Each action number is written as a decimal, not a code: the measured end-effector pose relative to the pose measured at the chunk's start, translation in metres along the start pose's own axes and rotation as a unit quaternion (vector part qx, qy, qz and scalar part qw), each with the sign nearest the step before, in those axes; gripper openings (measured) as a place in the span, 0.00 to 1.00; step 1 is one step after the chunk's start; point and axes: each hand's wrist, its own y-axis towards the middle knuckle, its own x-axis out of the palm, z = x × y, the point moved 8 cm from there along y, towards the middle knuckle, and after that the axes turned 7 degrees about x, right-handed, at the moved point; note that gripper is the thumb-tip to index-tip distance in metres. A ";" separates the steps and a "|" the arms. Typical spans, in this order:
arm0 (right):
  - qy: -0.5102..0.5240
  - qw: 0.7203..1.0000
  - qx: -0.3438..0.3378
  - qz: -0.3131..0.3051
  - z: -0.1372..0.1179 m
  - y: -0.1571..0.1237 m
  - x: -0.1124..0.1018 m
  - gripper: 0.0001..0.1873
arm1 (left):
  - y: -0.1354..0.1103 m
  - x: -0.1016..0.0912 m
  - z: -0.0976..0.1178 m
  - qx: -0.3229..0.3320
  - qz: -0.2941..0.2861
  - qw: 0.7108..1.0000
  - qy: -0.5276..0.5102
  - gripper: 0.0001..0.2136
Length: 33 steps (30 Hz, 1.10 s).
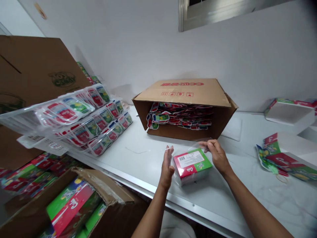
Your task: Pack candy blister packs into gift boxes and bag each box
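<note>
A red and green cola box lies on the white table inside a clear plastic bag. To its left is my left hand, upright with fingers stretched out and the palm side against the bag. My right hand is at the box's far right corner, fingers closed in a pinch on the bag's upper edge. Behind the box stands an open brown carton on its side, with many small red and green sachets heaped in it.
At left, a rack of sachets overhangs the table. Below it, an open carton holds several cola boxes. Flattened printed boxes and an open white-lined box are at right. A wall rises behind.
</note>
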 end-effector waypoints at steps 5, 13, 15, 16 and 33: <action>0.038 0.999 -0.008 -0.029 0.004 0.000 -0.004 0.19 | -0.001 0.009 0.004 -0.080 -0.001 0.993 0.088 0.23; -0.014 0.983 0.102 -0.150 0.025 0.005 0.003 0.23 | 0.006 0.013 0.018 0.003 0.046 0.992 0.120 0.16; -0.004 0.990 0.083 -0.117 0.022 0.010 -0.001 0.22 | 0.014 0.013 0.021 0.043 0.045 0.989 0.134 0.16; -0.005 0.993 0.063 -0.102 0.018 0.013 -0.003 0.21 | 0.020 0.014 0.023 0.067 0.041 0.987 0.141 0.16; -0.132 0.966 -0.076 -0.207 0.036 -0.080 -0.025 0.10 | -0.064 0.027 0.013 0.293 -0.211 0.907 0.215 0.23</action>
